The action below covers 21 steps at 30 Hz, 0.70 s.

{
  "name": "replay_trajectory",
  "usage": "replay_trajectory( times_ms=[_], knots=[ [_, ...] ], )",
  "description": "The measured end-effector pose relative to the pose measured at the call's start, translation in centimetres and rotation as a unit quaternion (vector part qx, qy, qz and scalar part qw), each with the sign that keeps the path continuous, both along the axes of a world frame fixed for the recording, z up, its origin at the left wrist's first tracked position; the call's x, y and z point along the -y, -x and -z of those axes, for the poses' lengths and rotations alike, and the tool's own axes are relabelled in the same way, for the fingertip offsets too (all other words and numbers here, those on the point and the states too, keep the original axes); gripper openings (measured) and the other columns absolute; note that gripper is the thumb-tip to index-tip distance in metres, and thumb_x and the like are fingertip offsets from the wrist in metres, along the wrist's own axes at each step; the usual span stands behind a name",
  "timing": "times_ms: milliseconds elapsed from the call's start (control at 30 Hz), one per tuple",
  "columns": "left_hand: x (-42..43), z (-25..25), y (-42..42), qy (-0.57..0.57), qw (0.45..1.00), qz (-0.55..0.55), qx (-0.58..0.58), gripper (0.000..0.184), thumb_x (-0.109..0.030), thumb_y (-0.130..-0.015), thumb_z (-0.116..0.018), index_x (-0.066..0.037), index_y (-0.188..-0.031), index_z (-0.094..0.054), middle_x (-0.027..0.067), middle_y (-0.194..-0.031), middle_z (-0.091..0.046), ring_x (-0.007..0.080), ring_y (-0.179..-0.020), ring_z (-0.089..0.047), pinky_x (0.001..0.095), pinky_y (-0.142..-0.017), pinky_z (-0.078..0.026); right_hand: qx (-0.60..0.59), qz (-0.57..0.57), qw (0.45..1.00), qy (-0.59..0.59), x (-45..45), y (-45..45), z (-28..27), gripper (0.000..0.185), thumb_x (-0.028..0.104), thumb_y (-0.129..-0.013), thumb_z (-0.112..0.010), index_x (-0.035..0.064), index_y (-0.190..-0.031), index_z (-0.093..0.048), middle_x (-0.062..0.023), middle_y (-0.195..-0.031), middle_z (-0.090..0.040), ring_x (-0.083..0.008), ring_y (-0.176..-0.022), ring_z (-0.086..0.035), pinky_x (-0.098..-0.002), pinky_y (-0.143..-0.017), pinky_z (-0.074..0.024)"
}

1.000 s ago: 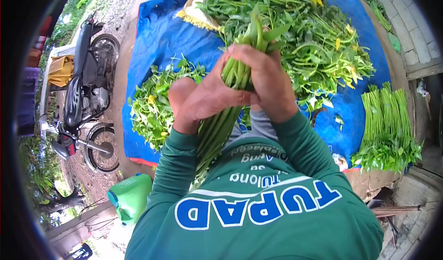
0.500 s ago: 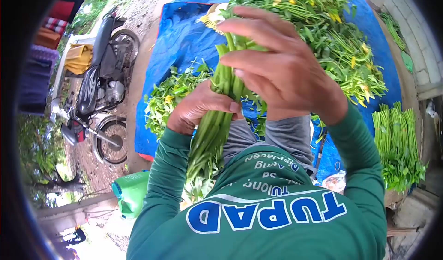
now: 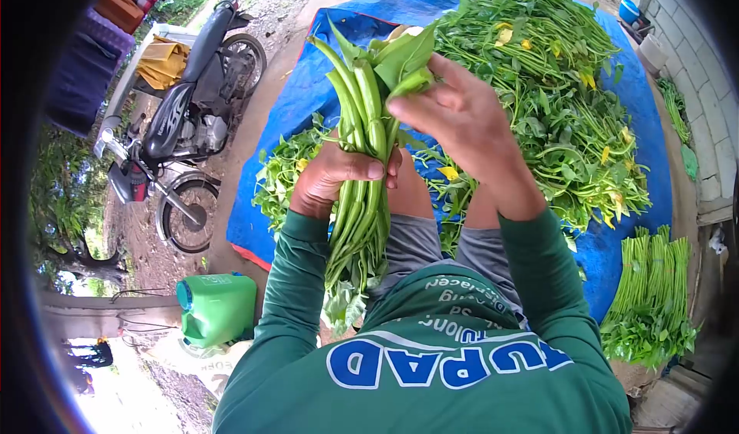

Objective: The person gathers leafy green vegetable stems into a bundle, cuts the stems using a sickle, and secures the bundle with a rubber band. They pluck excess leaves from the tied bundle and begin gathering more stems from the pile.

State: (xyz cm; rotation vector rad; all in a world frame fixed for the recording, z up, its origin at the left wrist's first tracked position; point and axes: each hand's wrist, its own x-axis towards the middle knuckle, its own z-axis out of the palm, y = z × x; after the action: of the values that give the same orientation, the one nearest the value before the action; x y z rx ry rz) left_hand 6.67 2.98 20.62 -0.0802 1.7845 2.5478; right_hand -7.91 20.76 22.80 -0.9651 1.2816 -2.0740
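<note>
My left hand (image 3: 332, 176) is wrapped round the middle of a bundle of water spinach (image 3: 359, 222). The thick cut stems point away from me, and the leafy ends hang down toward my lap. At the top of the bundle, my right hand (image 3: 481, 130) has its thumb and fingers closed on a broad green leaf (image 3: 408, 55) beside the stem ends. Part of that grip is hidden behind the fingers. Beyond my right hand lies a big heap of loose water spinach (image 3: 550, 118) with some yellow leaves.
A blue tarp (image 3: 265, 195) lies under the greens, with a smaller leafy pile (image 3: 279, 165) on the left. Neatly lined-up bundles (image 3: 648, 280) stand at right. A green jug (image 3: 223, 307) and a motorcycle (image 3: 181, 118) are on the left; a block wall (image 3: 697, 72) runs along the right.
My right hand has come down and closed near the stem tops, where a broad leaf now shows. The left hand keeps its hold on the bundle. The camera view has shifted.
</note>
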Motion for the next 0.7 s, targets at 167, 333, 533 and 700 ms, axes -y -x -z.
replay_trajectory(
  times_ms=[167,333,533,700],
  knots=[
    [0.9,-1.6,-0.3,-0.032,0.998,-0.014,-0.052,0.069,-0.021,-0.07,-0.089,0.003,-0.129,-0.062,0.0142,-0.09,-0.068,0.0252,-0.074,-0.07,0.0394,-0.07,-0.062,0.048,-0.132,0.984,0.106,5.9,0.9,-2.0,0.042,0.027,-0.096,-0.082,0.0023,-0.128,-0.071,-0.0065,-0.103,-0.077,-0.0153,-0.084,-0.072,-0.0333,-0.077,-0.0577],
    [5.5,-5.1,0.2,-0.099,0.97,0.129,-0.178,0.078,-0.035,-0.064,-0.086,0.006,-0.126,-0.061,0.0166,-0.082,-0.066,0.0292,-0.069,-0.07,0.0424,-0.071,-0.063,-0.199,-0.228,0.953,-0.034,8.0,-3.3,-13.3,0.065,0.038,-0.09,-0.086,-0.0006,-0.137,-0.064,-0.0131,-0.11,-0.075,-0.0228,-0.097,-0.075,-0.0334,-0.089,-0.059],
    [6.3,-13.6,-1.8,-0.002,0.975,0.002,-0.221,0.106,-0.061,-0.076,-0.082,0.012,-0.146,-0.051,0.0352,-0.118,-0.073,0.0445,-0.1,-0.078,0.0509,-0.09,-0.064,-0.245,-0.244,0.928,0.137,13.3,-5.3,-21.2,0.011,-0.001,-0.084,-0.069,-0.0024,-0.095,-0.066,-0.0036,-0.073,-0.06,-0.0137,-0.062,-0.065,-0.0314,-0.056,-0.0602],
    [5.5,-15.5,-2.1,0.272,0.891,-0.212,-0.294,0.068,-0.034,-0.086,-0.088,0.0,-0.14,-0.065,0.0171,-0.124,-0.075,0.0226,-0.109,-0.074,0.0372,-0.096,-0.06,-0.297,-0.173,0.934,0.093,14.6,-4.5,-24.6,0.004,-0.001,-0.085,-0.07,-0.0004,-0.089,-0.071,-0.0017,-0.07,-0.06,-0.0122,-0.055,-0.062,-0.0279,-0.051,-0.0562]
  ],
)
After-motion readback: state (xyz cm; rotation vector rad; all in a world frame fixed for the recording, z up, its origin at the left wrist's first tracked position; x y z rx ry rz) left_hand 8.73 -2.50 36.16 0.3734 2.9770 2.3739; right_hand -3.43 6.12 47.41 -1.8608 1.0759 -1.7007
